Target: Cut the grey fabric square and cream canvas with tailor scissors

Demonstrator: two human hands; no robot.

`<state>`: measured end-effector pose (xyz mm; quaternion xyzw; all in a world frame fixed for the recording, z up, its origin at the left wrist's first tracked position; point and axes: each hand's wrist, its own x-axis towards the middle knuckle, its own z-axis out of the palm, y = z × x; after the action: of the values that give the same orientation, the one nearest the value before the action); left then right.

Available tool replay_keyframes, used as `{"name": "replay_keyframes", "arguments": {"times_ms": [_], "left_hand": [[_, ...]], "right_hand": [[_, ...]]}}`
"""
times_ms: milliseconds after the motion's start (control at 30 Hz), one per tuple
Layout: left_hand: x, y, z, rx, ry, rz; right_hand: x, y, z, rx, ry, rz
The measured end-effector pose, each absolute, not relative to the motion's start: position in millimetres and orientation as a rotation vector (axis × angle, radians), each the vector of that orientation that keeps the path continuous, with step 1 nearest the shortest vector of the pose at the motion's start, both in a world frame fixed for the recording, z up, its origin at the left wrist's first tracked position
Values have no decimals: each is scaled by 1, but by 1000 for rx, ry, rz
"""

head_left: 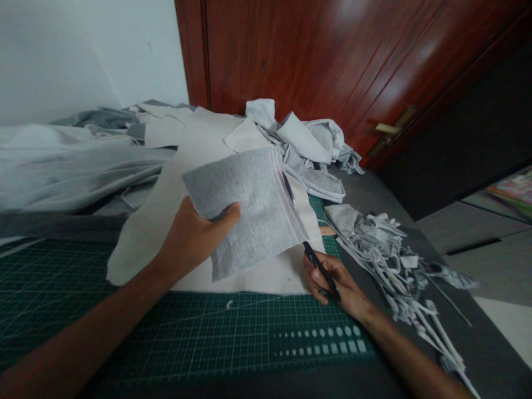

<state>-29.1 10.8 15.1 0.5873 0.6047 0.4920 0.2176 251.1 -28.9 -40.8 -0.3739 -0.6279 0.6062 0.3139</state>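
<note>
- Two bare hands in view, both above a green cutting mat (pixel 187 338) with a printed grid.
- Left hand (pixel 195 238): holding, not open; thumb on top, fingers underneath, gripping a grey fleece piece (pixel 245 213).
- Grey fleece piece: sits just right of and ahead of the left hand, tilted up, with thin pink lines along its edge nearest the right hand.
- Right hand (pixel 332 282): narrow, curled around the handles of black scissors (pixel 320 271).
- Black scissors: blades point away from the right hand, toward the pink-lined edge; exact contact with the fleece is hard to tell.
- Under both hands: a cream fabric sheet (pixel 166 233) lying on the mat.
- Right of the right hand: a pile of grey and white fabric strips (pixel 394 271) on a dark surface.
- Far ahead of both hands: a heap of grey and white cloth (pixel 299 136), then a reddish-brown wooden door (pixel 291 55) with a brass handle (pixel 388 130).
</note>
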Motion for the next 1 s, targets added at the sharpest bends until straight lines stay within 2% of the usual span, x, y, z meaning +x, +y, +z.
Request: {"name": "replay_keyframes", "arguments": {"times_ms": [1000], "left_hand": [[-32, 12, 15, 1600, 1711, 1329]], "right_hand": [[251, -30, -43, -974, -1637, 1583]]}}
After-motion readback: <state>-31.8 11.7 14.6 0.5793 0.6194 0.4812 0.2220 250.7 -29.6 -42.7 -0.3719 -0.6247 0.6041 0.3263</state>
